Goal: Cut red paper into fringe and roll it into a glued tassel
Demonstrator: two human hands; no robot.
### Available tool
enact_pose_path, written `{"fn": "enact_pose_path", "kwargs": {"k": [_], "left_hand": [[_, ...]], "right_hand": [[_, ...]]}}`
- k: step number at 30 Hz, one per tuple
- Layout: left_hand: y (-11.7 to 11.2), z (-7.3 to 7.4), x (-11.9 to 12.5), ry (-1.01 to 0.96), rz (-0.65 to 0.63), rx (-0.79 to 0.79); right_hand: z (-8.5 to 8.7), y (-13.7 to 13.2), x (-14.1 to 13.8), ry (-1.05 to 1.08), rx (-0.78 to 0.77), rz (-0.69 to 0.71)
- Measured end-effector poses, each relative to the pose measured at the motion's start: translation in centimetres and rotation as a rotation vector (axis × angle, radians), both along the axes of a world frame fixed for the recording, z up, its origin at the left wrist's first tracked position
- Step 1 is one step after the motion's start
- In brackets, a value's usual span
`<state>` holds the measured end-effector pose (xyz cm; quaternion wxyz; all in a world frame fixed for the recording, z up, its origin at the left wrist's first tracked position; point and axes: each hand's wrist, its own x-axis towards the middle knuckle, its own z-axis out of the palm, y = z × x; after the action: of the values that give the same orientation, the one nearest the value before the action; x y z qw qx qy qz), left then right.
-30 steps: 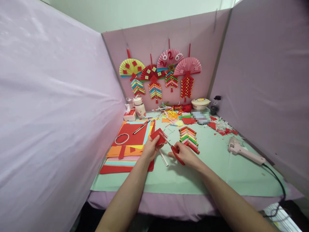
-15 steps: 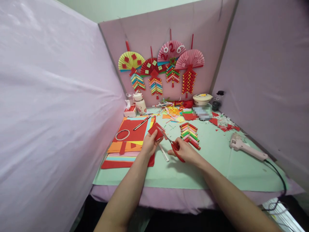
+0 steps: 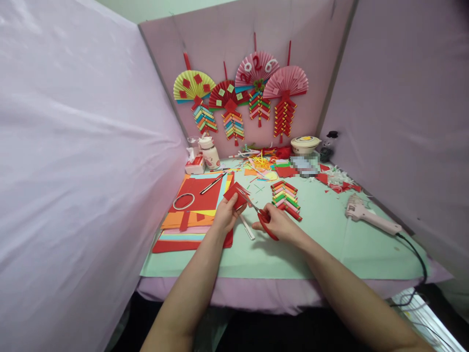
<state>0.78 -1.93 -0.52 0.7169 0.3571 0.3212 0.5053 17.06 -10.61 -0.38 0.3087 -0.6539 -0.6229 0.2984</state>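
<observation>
Left hand (image 3: 227, 215) pinched the red paper (image 3: 231, 190) above the bench (image 3: 256, 264); right hand (image 3: 281, 224) gripped scissors (image 3: 268, 231), blades at its slit edge. Several slits done; area near left thumb uncut, cutting apparently unfinished. Rolled-paper chain (image 3: 286, 198) lay beyond, assembled.

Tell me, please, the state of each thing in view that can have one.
Red paper: in left hand, edge cut into strips.
Scissors: in right hand, blades at the paper, openness unclear.
Glue gun: lying down, power unclear.
Flask: upright, lid on.
Bowl: covered.
Tissue box: open.
Fans: spread, hanging.
Tubes: lying in chevrons.
</observation>
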Motion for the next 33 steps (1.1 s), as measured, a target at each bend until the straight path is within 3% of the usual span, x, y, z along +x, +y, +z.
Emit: {"fn": "enact_pose_path", "kwargs": {"k": [33], "left_hand": [[-0.28,-0.32,0.38,-0.012,-0.032,-0.02]], "right_hand": [[0.21,-0.09,0.18,-0.02,0.016,-0.007]]}}
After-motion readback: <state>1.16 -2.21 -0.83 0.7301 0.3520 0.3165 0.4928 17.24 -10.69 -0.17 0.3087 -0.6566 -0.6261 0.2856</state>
